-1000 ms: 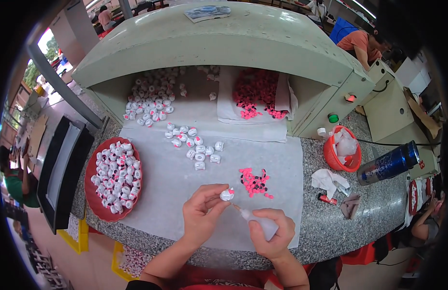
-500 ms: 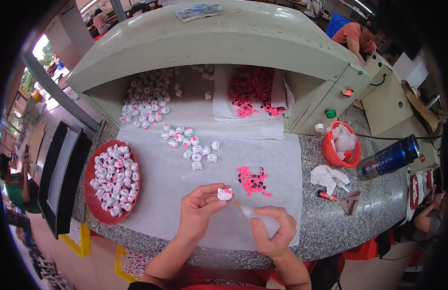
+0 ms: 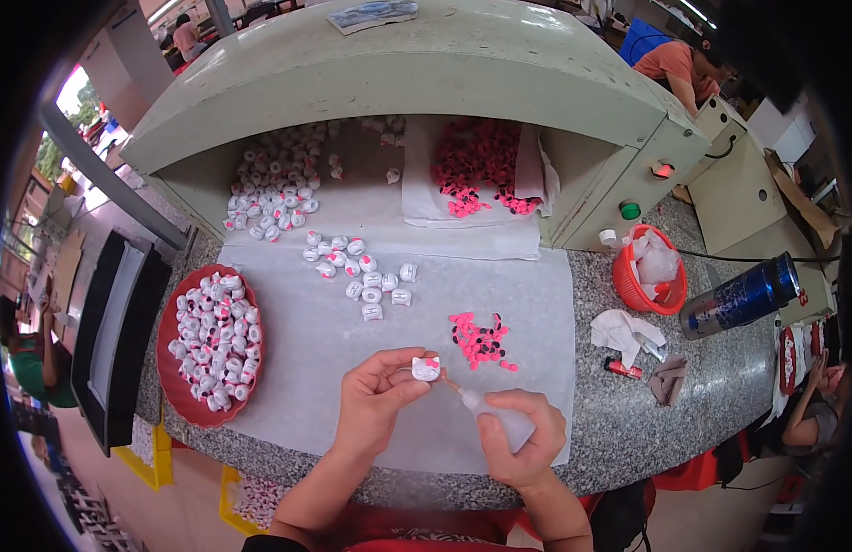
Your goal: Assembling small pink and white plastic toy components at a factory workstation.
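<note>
Between the thumb and fingers of my left hand is a small white cat-head piece with a pink bow mark. My right hand grips a translucent squeeze bottle, whose thin nozzle points at the piece's right side. Whether the tip touches it, I cannot tell. Both hands are over a white paper sheet. Just beyond my right hand lies a pile of small pink and black pieces. A loose group of white cat-head pieces is spread on the sheet farther back.
A red dish heaped with white pieces stands at left. Behind the sheet, a pale green metal housing shelters more pieces. On the granite counter at right are a red basket, a blue tumbler and a white cloth. Co-workers sit farther off.
The head view has shifted slightly. Both hands keep nearly the same pose; the cat-head piece has turned a little in my left fingers.
</note>
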The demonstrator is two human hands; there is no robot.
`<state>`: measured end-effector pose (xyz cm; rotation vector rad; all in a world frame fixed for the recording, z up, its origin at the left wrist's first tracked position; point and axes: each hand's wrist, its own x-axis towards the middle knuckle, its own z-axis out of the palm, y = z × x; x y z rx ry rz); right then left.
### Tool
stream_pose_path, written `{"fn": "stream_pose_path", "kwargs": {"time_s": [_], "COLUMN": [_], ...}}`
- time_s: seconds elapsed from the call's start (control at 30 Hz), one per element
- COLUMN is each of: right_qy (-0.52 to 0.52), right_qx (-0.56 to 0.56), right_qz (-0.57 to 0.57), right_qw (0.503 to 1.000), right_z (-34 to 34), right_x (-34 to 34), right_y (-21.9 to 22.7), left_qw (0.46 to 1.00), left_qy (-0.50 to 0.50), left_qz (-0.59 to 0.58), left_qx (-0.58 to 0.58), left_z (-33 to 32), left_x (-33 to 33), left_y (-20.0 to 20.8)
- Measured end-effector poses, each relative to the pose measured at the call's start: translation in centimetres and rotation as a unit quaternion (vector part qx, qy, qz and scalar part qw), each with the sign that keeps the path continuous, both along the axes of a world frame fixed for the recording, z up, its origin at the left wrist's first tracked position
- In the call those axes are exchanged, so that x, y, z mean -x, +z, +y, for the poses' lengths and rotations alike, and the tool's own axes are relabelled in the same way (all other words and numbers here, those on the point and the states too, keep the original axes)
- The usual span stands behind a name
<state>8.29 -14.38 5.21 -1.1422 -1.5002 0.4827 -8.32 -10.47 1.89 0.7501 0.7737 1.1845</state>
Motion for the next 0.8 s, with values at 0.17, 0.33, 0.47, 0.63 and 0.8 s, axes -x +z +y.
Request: {"fn": "stream_pose_path", "kwargs": {"time_s": [0.17, 0.33, 0.47, 0.63, 0.8], "right_qy": [0.002, 0.009, 0.007, 0.005, 0.012], "right_qx": [-0.001, -0.006, -0.009, -0.009, 0.004], "right_qz": [0.003, 0.008, 0.010, 0.002, -0.001], "right_qw": [1.000, 1.000, 1.000, 1.000, 1.000], "right_z": [0.01, 0.02, 0.07, 0.16, 0.03], "right_x": [-0.07, -0.05, -0.05, 0.09, -0.12], "right_y": [-0.03, 0.03, -0.11, -0.05, 0.04], "left_qw": [1.000, 1.000, 1.000, 1.000, 1.000], "left_qy": [0.006, 0.010, 0.010, 0.019, 0.018], "left_qz": [-0.004, -0.008, 0.004, 0.009, 0.016], "left_qx": [-0.003, -0.002, -0.004, -0.008, -0.003], "left_z": [-0.01, 0.01, -0.03, -0.02, 0.20], "left_x": [-0.04, -0.08, -0.12, 0.18, -0.17], "left_y": [0.00, -0.01, 0.04, 0.13, 0.00]}}
